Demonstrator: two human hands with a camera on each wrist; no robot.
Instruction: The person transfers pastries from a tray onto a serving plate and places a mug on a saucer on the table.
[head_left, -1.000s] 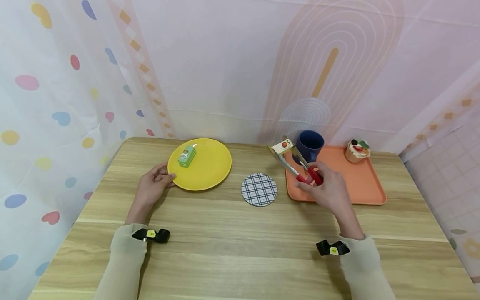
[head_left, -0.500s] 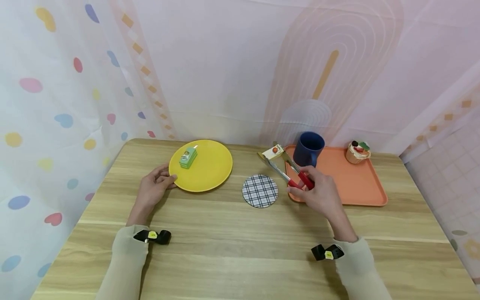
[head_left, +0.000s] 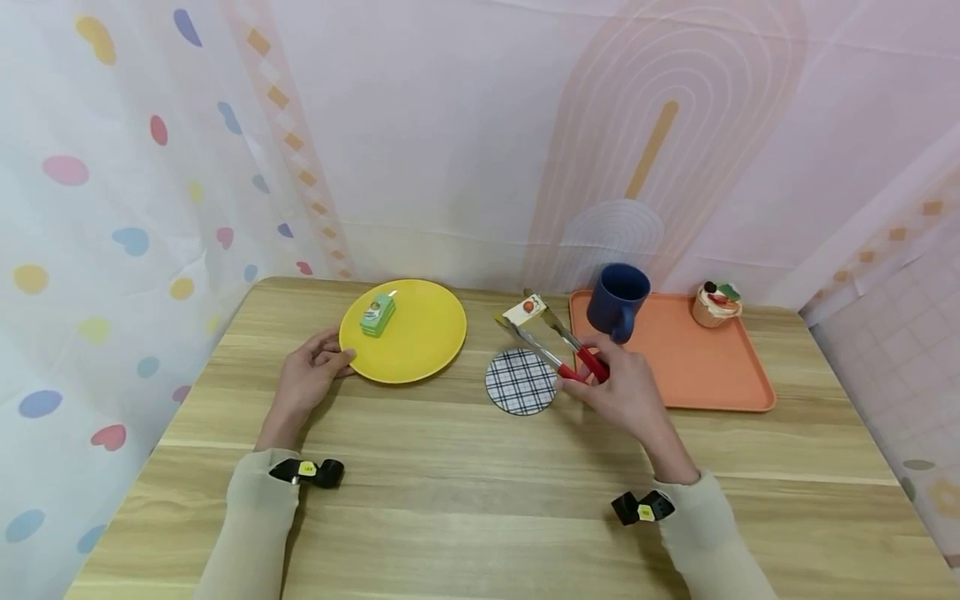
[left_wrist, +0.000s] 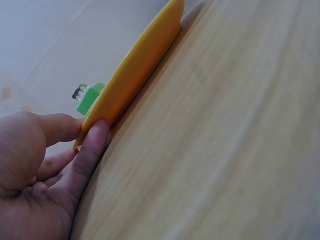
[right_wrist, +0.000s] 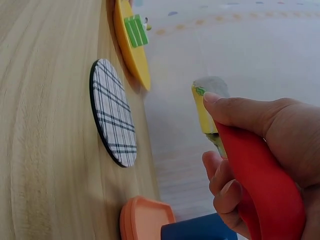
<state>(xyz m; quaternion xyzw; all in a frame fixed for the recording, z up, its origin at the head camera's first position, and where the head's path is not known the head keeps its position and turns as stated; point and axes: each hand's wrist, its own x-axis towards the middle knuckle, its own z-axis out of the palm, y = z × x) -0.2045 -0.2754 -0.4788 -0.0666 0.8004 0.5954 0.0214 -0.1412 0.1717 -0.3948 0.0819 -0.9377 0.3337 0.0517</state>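
Cake (head_left: pixel 522 312), rectangular, white-topped, clasped in red-handled metal tongs (head_left: pixel 593 365) gripped by the right hand (head_left: pixel 627 392), has been carried closer, right of the round yellow plate (head_left: pixel 422 340) pinched by the left hand (head_left: pixel 308 372), shortening the gap.

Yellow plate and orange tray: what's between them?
The head view shows a checked coaster lying between them, and tongs holding a small cake above that stretch.

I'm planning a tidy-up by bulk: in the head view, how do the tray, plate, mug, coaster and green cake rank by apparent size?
Largest to smallest:
1. orange tray, partly covered
2. yellow plate
3. blue mug and checked coaster, too alike to rank
4. green cake
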